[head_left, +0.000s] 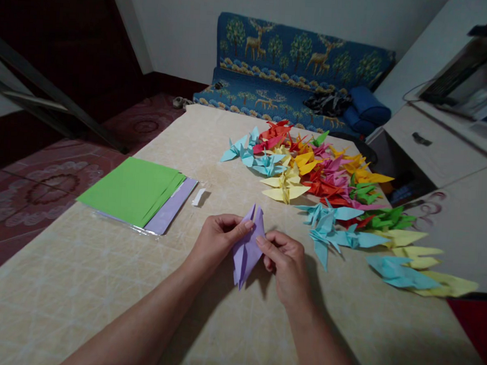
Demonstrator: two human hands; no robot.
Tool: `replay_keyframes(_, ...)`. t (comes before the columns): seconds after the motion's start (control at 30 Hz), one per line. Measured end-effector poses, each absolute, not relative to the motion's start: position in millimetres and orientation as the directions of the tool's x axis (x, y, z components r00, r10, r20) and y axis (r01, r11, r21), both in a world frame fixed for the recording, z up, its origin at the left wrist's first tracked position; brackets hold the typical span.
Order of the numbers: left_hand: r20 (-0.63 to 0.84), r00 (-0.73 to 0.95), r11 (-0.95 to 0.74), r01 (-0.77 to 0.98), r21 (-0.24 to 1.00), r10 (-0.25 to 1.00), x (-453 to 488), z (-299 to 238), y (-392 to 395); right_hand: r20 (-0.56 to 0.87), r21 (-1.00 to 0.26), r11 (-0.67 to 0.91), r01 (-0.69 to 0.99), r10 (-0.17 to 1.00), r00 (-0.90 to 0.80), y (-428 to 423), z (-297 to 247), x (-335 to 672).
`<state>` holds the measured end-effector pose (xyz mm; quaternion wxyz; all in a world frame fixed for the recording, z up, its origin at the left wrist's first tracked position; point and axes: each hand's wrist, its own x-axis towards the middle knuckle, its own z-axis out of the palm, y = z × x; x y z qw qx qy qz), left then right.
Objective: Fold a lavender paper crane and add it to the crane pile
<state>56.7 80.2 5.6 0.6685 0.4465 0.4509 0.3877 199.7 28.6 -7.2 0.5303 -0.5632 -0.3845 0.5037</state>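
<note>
A purple origami paper [247,253], folded into a narrow diamond with split points at both ends, is held just over the table in front of me. My left hand [222,233] pinches its upper left side, thumb on top and fingers behind. On the right edge, my right hand [282,255] grips it between thumb and curled fingers. The fingertips behind the paper are hidden. Beyond my right hand lie light blue folded paper cranes [325,227], the nearest of many finished ones.
Paper cranes in several colours [329,170] cover the table's right side. To the left lies a stack of green sheets [132,190] over purple sheets [172,206] on a clear wrapper. A small white piece [198,197] lies beside it. A blue patterned sofa [273,86] stands behind the table [98,300].
</note>
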Motion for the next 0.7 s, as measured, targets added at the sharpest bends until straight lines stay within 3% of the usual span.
replay_keyframes(0.17,-0.248,0.433,0.313,-0.083,0.946,0.867,55.9,9.2,79.4,-0.125,-0.990,-0.110,-0.089,0.975,0.182,28.9,-5.4,200.2)
replay_keyframes(0.3,-0.252,0.500,0.349,-0.108,0.931,0.828,55.8,10.6,78.5,-0.070,-0.997,-0.074,0.014,0.981,0.181,26.2,1.3,197.8)
replay_keyframes(0.53,-0.284,0.504,0.414,-0.166,0.895,0.816,52.8,9.7,78.8,0.187,-0.957,0.138,0.255,0.965,0.182,23.5,8.5,192.8)
replay_keyframes(0.7,-0.283,0.467,0.414,-0.207,0.886,0.838,53.1,10.7,77.9,0.235,-0.936,0.184,0.301,0.961,0.145,21.2,8.1,191.9)
